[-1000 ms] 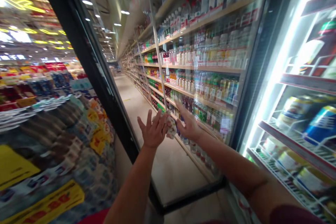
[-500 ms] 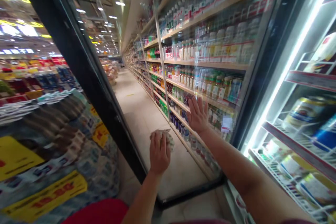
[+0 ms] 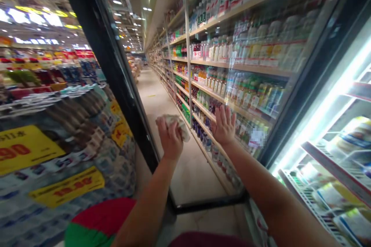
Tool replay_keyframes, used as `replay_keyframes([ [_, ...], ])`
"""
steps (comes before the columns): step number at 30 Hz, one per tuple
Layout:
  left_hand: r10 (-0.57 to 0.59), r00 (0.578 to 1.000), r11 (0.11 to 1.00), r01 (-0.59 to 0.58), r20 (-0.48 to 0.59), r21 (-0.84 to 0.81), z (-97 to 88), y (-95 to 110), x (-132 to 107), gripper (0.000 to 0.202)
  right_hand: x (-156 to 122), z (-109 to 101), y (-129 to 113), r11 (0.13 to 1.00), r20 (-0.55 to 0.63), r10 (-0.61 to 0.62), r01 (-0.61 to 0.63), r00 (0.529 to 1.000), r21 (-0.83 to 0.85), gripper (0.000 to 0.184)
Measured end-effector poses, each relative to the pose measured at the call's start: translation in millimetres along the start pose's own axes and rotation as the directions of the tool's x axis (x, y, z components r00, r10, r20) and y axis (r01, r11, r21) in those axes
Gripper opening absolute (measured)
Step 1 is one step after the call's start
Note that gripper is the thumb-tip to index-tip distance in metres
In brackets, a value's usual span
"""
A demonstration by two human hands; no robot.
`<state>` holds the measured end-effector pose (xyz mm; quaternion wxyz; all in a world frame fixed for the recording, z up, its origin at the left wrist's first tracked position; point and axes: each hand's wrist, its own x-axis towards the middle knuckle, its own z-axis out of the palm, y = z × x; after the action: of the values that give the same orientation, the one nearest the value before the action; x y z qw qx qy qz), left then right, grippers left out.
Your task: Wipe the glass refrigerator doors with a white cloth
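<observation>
My left hand (image 3: 171, 139) is closed over a crumpled, pale cloth (image 3: 183, 128) and holds it against the glass door (image 3: 199, 173). Part of the cloth sticks out past the fingers on the right; the rest is hidden under the hand. To the right, my right hand (image 3: 224, 127) lies flat on the same glass with its fingers spread, holding nothing. A black frame (image 3: 116, 58) borders the door, which stands swung out from a lit drinks fridge. Shelves of bottles show through or in the glass.
On the right are the fridge's wire racks (image 3: 321, 208) with cans and packs. Stacked bottle packs (image 3: 72, 139) with yellow price signs (image 3: 69, 187) stand close on the left. A red and green round object (image 3: 101, 216) is low in front.
My left hand has moved the cloth up and slightly left on the glass. The right hand remains spread on the pane. The whole view has shifted a little.
</observation>
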<state>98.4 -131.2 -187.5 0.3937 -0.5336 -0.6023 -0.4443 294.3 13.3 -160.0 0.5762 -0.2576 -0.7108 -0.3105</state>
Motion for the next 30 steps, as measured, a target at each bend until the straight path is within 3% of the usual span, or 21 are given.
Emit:
replay_keyframes([
  [3, 0.192, 0.981, 0.976, -0.188, -0.026, 0.108, 9.3, 8.6, -65.9, 0.030, -1.8, 1.4, 0.0, 1.000, 0.014, 0.013, -0.013, 1.000, 0.008, 0.058],
  [5, 0.227, 0.974, 0.965, -0.222, -0.018, 0.138, 11.6, 6.7, -78.7, 0.028, -3.4, 2.7, 0.3, 1.000, 0.032, 0.021, -0.021, 0.999, -0.003, 0.056],
  [7, 0.187, 0.982, 0.970, -0.181, -0.021, 0.160, 9.9, -2.6, -56.0, 0.032, -4.5, 4.0, 0.4, 0.999, 0.042, 0.025, -0.024, 0.999, -0.028, 0.055],
  [9, 0.077, 0.996, 0.983, -0.069, -0.041, 0.172, 5.0, -16.1, -8.7, 0.040, -4.7, 5.2, 0.5, 0.998, 0.045, 0.027, -0.025, 0.999, -0.049, 0.054],
  [12, 0.034, 0.997, 0.994, -0.028, -0.065, 0.104, -3.7, -34.0, 56.2, 0.047, -4.1, 6.8, 0.8, 0.999, 0.036, 0.015, -0.014, 0.999, -0.050, 0.055],
  [14, 0.018, 0.998, 0.998, -0.014, -0.058, 0.068, -6.3, -37.1, 63.3, 0.047, -4.0, 7.8, 1.0, 0.999, 0.020, 0.004, -0.004, 1.000, -0.042, 0.056],
  [16, 0.012, 0.999, 0.995, -0.007, -0.041, 0.099, -5.5, -30.7, 33.8, 0.045, -4.4, 8.7, 1.2, 0.999, 0.024, 0.010, -0.009, 1.000, -0.037, 0.056],
  [21, 0.026, 0.999, 0.990, -0.030, 0.028, 0.139, 1.4, -2.1, -93.3, 0.056, -5.9, 9.5, 1.2, 0.999, 0.040, 0.018, -0.017, 0.999, -0.028, 0.057],
  [23, 0.005, 0.998, 0.989, -0.013, 0.058, 0.146, 4.7, -0.3, -107.5, 0.065, -6.8, 10.2, 1.5, 1.000, 0.025, 0.008, -0.008, 1.000, -0.025, 0.058],
  [25, -0.038, 0.997, 0.987, 0.028, 0.060, 0.156, 8.1, -4.6, -86.5, 0.073, -8.2, 11.9, 1.9, 1.000, 0.044, 0.028, -0.027, 0.999, -0.002, 0.058],
  [28, -0.122, 0.992, 0.984, 0.119, 0.013, 0.131, 10.6, -12.9, -16.6, 0.078, -10.8, 15.6, 2.4, 0.997, 0.107, 0.073, -0.077, 0.992, 0.032, 0.057],
  [30, -0.119, 0.993, 0.990, 0.120, -0.026, 0.077, 10.8, -14.0, 23.0, 0.075, -11.9, 17.9, 2.5, 0.995, 0.123, 0.084, -0.089, 0.989, 0.037, 0.056],
])
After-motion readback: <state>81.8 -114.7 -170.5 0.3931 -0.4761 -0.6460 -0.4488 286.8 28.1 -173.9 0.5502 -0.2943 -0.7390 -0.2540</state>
